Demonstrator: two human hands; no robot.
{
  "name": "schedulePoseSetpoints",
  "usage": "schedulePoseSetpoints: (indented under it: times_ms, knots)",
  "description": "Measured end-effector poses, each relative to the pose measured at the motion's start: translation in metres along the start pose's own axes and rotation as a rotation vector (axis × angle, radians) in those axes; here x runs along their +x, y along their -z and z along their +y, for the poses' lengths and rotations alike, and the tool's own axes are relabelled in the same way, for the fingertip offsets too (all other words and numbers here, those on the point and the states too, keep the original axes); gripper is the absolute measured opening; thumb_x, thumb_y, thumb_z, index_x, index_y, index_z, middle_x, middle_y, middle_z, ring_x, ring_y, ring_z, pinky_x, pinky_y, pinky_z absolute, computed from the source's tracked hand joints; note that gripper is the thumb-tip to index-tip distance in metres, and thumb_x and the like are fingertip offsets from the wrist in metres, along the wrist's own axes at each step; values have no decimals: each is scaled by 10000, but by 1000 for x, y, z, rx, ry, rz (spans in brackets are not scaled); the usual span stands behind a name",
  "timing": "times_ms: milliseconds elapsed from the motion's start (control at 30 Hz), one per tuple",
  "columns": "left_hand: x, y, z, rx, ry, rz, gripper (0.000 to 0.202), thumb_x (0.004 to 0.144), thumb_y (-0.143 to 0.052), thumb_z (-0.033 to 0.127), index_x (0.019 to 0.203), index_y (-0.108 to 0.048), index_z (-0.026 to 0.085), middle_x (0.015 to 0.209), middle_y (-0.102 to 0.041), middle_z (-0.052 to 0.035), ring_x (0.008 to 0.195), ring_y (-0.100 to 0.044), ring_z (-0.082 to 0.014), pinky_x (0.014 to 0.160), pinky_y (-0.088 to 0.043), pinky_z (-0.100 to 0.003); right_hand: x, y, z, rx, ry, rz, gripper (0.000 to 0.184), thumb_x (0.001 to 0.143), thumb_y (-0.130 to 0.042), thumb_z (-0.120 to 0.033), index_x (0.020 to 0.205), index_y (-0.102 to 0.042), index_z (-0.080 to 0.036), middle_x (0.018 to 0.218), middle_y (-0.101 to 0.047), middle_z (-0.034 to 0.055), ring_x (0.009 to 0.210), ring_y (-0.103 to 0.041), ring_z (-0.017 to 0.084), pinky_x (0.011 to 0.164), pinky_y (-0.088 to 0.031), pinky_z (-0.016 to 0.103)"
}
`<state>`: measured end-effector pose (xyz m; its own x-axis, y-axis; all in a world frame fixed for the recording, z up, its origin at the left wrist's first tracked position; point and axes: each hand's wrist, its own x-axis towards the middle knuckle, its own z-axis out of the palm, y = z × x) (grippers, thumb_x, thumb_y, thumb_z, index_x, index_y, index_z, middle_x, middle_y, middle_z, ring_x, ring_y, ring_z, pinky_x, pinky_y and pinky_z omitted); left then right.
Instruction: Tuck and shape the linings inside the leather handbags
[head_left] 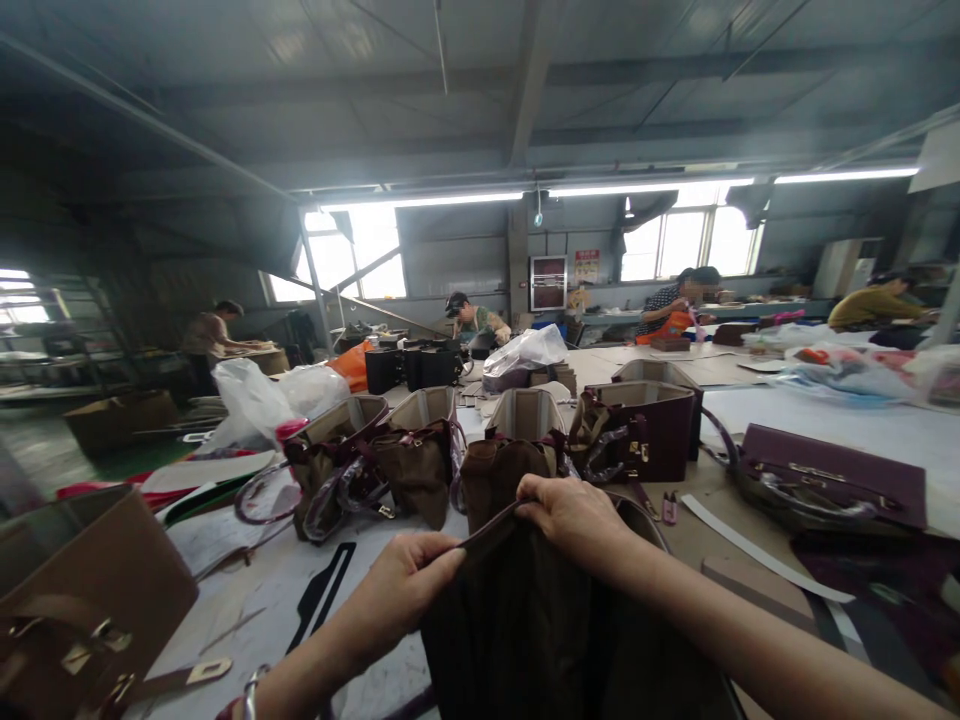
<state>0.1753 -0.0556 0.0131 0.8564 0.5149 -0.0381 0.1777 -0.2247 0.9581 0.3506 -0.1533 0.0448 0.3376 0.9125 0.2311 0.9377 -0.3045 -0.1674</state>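
Note:
A dark olive-brown fabric bag lining [517,620] hangs close in front of me, its upper edge pulled straight between both hands. My left hand [405,585] pinches that edge at its left corner, thumb on top. Farther along the same edge, my right hand [562,510] grips it between thumb and fingers. The lower part of the lining runs out of view at the bottom. Just beyond it stands an open handbag [517,430] with brown fabric spilling over its front.
More open handbags [416,465] stand in a row. A maroon bag [832,475] lies at right, a brown bag [97,590] stands at left. A black template [322,595] and a pale strip [757,545] lie on the table. Several people work farther back.

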Motion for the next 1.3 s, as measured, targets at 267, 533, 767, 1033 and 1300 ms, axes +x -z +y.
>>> schedulePoseSetpoints:
  times_ms: [267, 533, 767, 1033, 1300]
  knots:
    - [7, 13, -3, -156, 61, -20, 434, 663, -557, 520, 731, -556, 92, 530, -386, 43, 465, -302, -48, 432, -196, -166, 12, -1, -2, 14, 19, -21, 146, 773, -492, -330, 843, -593, -253, 756, -640, 1, 726, -571, 165, 546, -301, 229]
    - [5, 25, -10, -306, 88, -68, 406, 764, -454, 498, 795, -574, 112, 649, -508, 7, 583, -421, -77, 568, -308, -179, 26, -8, -4, 8, 25, -9, 128, 761, -493, -325, 803, -591, -254, 731, -645, 9, 703, -583, 194, 516, -281, 242]
    - [37, 33, 17, 113, 98, -191, 524, 763, -374, 562, 923, -618, 127, 761, -590, -31, 679, -490, -129, 615, -335, -211, 20, -6, -3, -3, 18, 1, 122, 764, -490, -328, 797, -586, -262, 729, -646, 1, 707, -589, 192, 508, -282, 236]
    - [94, 8, 29, 345, -119, -384, 261, 675, -548, 305, 815, -643, 106, 581, -478, 37, 515, -353, -65, 510, -302, -177, 17, -4, -1, -72, -5, 21, 115, 789, -475, -314, 808, -572, -256, 712, -655, 10, 708, -609, 199, 481, -269, 228]
    - [91, -4, 24, 320, -47, -305, 288, 672, -508, 312, 807, -641, 95, 570, -489, 14, 472, -364, -68, 454, -302, -182, -14, -2, 14, -275, -6, 158, 69, 811, -469, -246, 836, -527, -220, 652, -649, 18, 606, -622, 206, 451, -246, 237]
